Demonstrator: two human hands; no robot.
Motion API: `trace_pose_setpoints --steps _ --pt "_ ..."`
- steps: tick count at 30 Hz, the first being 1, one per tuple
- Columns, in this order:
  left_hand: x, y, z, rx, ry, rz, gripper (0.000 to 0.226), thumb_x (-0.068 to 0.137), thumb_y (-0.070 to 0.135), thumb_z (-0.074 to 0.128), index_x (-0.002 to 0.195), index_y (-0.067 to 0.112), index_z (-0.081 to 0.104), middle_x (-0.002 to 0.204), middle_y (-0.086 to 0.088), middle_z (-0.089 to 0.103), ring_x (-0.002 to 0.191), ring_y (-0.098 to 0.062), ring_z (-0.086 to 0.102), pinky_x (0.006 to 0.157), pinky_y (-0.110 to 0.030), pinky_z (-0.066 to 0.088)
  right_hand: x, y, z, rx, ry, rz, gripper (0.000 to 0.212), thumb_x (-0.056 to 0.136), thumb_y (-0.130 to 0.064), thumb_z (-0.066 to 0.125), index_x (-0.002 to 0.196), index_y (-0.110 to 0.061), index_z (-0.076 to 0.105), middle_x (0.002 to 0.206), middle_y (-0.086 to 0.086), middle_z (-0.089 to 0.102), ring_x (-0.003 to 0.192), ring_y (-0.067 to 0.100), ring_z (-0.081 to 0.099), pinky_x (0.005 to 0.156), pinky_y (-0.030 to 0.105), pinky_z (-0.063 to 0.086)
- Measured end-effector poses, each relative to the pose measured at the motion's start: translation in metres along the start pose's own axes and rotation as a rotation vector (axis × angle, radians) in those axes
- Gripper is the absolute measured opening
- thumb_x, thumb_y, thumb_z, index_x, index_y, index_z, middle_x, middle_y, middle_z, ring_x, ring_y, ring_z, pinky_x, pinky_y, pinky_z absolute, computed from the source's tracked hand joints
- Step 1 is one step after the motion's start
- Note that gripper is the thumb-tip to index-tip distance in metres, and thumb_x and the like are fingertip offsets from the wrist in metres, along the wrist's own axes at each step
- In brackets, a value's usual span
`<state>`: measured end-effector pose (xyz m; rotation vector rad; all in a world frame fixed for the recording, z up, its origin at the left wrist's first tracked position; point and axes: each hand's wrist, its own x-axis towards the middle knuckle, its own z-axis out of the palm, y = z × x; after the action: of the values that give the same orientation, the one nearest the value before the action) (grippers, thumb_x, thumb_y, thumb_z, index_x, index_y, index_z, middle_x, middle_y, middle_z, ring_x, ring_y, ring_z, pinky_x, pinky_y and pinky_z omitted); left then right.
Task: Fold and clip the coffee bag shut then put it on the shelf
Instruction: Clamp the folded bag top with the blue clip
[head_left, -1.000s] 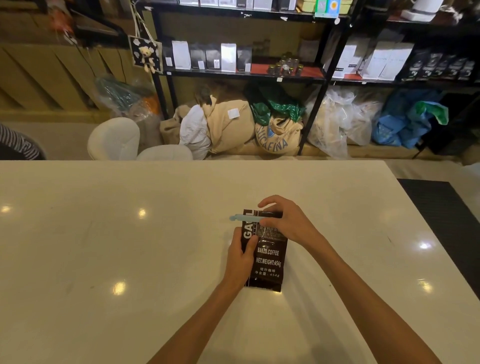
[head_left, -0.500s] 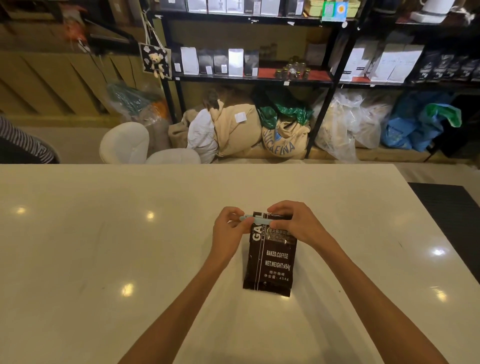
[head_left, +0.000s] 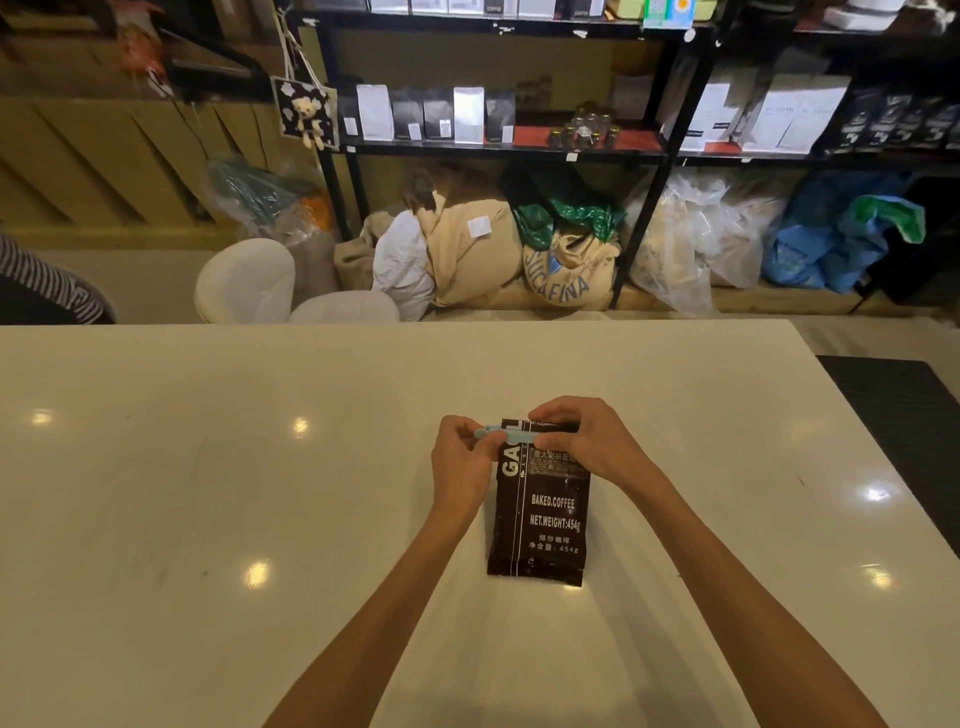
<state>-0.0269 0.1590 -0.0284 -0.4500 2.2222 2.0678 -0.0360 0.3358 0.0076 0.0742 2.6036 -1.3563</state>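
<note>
step: clipping. coffee bag flat on bench, near front edge. left hand pinches clip end; right hand presses clip on folded top. next: snap shut, carry to shelf.

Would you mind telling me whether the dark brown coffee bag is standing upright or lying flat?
Lying flat: the dark brown coffee bag rests face-up on the white table, label readable, both hands at its top.

Lying flat on the white worktop, a dark brown coffee bag with white lettering, top end folded over and crossed by a pale blue clip, well short of the black shelf beyond that worktop.
</note>
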Motion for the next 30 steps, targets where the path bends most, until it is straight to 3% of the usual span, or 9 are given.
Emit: trace_pose_setpoints --steps 9,13,15,19,23,27,30 --pt "0.005 0.002 0.003 -0.027 0.014 -0.075 0.023 0.085 0.006 0.070 0.084 0.017 0.049 0.100 -0.020 0.068 0.092 -0.034 0.070 0.083 -0.045 0.059 0.000 -0.001 0.003 -0.071 0.011 -0.015 0.032 0.082 -0.014 0.077 0.113 -0.018 0.072 0.109 -0.004 0.072 0.093 0.005 0.062 0.073 0.011 0.043" --pt "0.005 0.003 0.004 -0.035 0.011 -0.062 0.022 0.086 0.003 0.068 0.083 0.015 0.049 0.093 -0.015 0.065 0.083 -0.026 0.068 0.074 -0.035 0.058 0.002 -0.005 0.007 -0.169 -0.020 -0.027 0.031 0.086 -0.016 0.072 0.117 -0.022 0.069 0.115 -0.002 0.070 0.106 0.015 0.064 0.090 0.030 0.051" --pt "0.004 0.002 0.003 -0.024 -0.002 -0.027 0.021 0.086 0.002 0.068 0.085 0.012 0.050 0.089 -0.015 0.065 0.080 -0.027 0.069 0.075 -0.037 0.058 0.003 -0.010 0.008 -0.309 -0.070 -0.041 0.032 0.090 -0.025 0.068 0.121 -0.024 0.067 0.117 -0.002 0.068 0.107 0.018 0.063 0.093 0.038 0.050" --pt "0.006 0.001 -0.003 -0.017 -0.023 0.022 0.019 0.084 0.001 0.070 0.086 0.007 0.052 0.083 -0.010 0.066 0.078 -0.030 0.072 0.076 -0.042 0.060 0.007 -0.015 0.010 -0.408 -0.080 -0.086 0.038 0.088 -0.043 0.066 0.121 -0.024 0.068 0.117 -0.001 0.069 0.104 0.018 0.063 0.090 0.040 0.050" --pt "0.001 0.003 -0.002 -0.056 0.031 0.039 0.019 0.083 0.002 0.072 0.088 0.003 0.054 0.081 -0.006 0.064 0.074 -0.025 0.071 0.070 -0.031 0.059 0.007 -0.016 0.017 -0.427 0.005 -0.120 0.034 0.088 -0.044 0.066 0.115 -0.023 0.072 0.111 0.000 0.073 0.098 0.019 0.065 0.088 0.041 0.050" --pt "-0.004 0.002 -0.002 -0.144 0.017 0.040 0.017 0.087 0.007 0.070 0.093 0.006 0.054 0.087 -0.004 0.065 0.084 -0.021 0.069 0.066 -0.019 0.056 0.010 -0.013 0.017 -0.409 -0.002 -0.129 0.036 0.088 -0.046 0.066 0.114 -0.023 0.072 0.110 -0.001 0.072 0.098 0.017 0.064 0.084 0.037 0.050" --pt "-0.009 -0.002 -0.003 -0.194 -0.148 -0.018 0.032 0.090 0.022 0.067 0.117 0.014 0.050 0.107 -0.005 0.066 0.096 -0.018 0.069 0.068 -0.019 0.056 0.010 -0.009 0.010 -0.237 -0.028 -0.127 0.034 0.083 -0.048 0.071 0.110 -0.027 0.074 0.109 -0.007 0.073 0.099 0.011 0.064 0.086 0.037 0.052"
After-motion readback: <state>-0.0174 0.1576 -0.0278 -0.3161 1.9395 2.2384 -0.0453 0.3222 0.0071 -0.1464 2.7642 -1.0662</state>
